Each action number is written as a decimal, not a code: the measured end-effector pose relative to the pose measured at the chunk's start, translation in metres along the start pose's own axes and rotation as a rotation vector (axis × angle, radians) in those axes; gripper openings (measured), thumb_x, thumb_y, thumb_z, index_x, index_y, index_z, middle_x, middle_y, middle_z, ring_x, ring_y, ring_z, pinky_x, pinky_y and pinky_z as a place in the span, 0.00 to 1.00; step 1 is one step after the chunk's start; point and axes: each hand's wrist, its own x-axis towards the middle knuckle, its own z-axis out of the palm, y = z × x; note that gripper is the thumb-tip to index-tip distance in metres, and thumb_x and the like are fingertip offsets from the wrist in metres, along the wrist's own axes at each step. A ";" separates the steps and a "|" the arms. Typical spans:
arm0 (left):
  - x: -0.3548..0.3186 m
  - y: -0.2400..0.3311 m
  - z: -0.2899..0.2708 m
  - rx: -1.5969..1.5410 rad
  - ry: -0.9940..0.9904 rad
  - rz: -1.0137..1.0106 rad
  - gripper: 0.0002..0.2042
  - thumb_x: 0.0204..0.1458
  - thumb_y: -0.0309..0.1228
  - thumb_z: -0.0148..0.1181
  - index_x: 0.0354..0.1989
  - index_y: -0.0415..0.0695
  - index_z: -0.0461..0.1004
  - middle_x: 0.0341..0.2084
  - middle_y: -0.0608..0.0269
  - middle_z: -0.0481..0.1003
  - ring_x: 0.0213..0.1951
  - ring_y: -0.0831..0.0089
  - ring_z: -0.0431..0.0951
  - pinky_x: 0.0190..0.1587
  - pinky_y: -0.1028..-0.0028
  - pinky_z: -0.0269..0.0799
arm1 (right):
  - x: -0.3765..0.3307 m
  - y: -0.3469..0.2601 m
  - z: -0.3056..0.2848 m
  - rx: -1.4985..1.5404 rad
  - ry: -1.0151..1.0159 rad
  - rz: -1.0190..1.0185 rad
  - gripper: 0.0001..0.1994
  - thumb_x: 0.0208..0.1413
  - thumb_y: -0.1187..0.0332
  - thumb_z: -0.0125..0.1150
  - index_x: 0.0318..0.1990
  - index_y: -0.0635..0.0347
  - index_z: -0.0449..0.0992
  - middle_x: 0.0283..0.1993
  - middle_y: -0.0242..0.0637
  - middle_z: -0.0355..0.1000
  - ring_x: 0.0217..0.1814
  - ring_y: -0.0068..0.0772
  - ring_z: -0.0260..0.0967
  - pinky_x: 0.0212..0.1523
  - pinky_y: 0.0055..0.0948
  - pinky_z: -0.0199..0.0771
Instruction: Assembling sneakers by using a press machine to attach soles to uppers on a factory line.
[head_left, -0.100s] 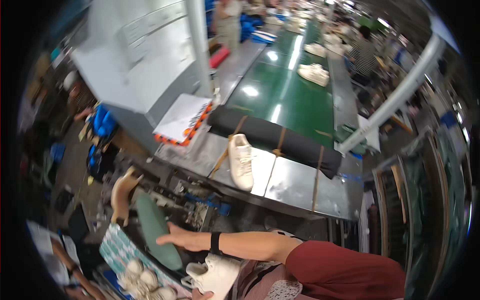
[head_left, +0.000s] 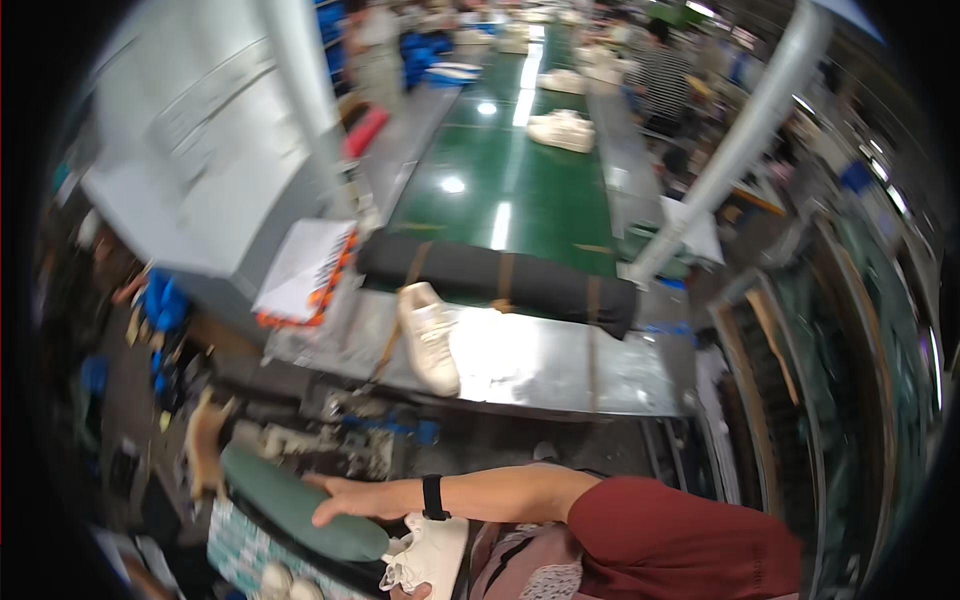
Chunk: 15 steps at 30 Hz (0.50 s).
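Observation:
My right hand (head_left: 352,498), on a bare forearm with a black wristband, reaches leftward over a long, rounded green pad (head_left: 285,500). Its thumb and fingers are apart at the pad's near edge; whether they press on it I cannot tell. Close to my body is a white lace-up shoe (head_left: 438,550), tilted, with loose laces. Only the fingertips of my left hand (head_left: 412,592) show, at the lower edge, closed against this shoe. Past the pad's far end stands a tan curved piece (head_left: 206,442).
Ahead, a metal table (head_left: 640,375) carries another off-white shoe (head_left: 432,340), a black roll (head_left: 490,275) and papers (head_left: 305,265). Beyond runs a green conveyor belt (head_left: 470,200) with more shoes. A slanted white post (head_left: 740,140) and racks (head_left: 780,350) stand right, a pale cabinet (head_left: 200,140) left.
The whole view has swung, so the table and belt sit further left. My right hand stays beside the green pad, and my left fingers stay at the white shoe.

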 end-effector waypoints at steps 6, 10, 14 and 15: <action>0.170 0.039 0.017 0.914 -0.195 -0.161 0.23 0.59 0.32 0.56 0.63 0.39 0.69 0.54 0.38 0.72 0.55 0.55 0.72 0.56 0.57 0.70 | -0.203 -0.015 -0.043 -0.231 0.368 -0.437 0.51 0.46 0.66 0.65 0.76 0.62 0.40 0.71 0.45 0.55 0.72 0.34 0.52 0.70 0.31 0.54; 0.190 0.104 0.196 0.526 -0.077 0.419 0.33 0.56 0.46 0.63 0.61 0.30 0.68 0.54 0.42 0.73 0.51 0.52 0.73 0.54 0.56 0.69 | -0.391 0.043 -0.059 -0.109 1.149 -0.655 0.42 0.52 0.61 0.68 0.70 0.68 0.53 0.59 0.43 0.67 0.58 0.31 0.66 0.58 0.30 0.70; 0.202 0.158 0.304 0.652 -0.040 0.730 0.42 0.54 0.52 0.65 0.66 0.29 0.61 0.58 0.36 0.71 0.59 0.48 0.71 0.62 0.60 0.66 | -0.548 0.127 -0.024 0.535 1.926 -0.751 0.17 0.51 0.63 0.68 0.45 0.65 0.80 0.36 0.40 0.78 0.35 0.33 0.77 0.42 0.32 0.79; 0.267 0.161 0.296 0.299 -0.039 0.297 0.31 0.52 0.45 0.65 0.56 0.31 0.72 0.46 0.50 0.79 0.44 0.63 0.79 0.51 0.66 0.76 | -0.578 0.157 -0.027 0.699 1.995 -1.050 0.16 0.51 0.62 0.67 0.43 0.63 0.79 0.37 0.38 0.77 0.37 0.33 0.77 0.40 0.31 0.78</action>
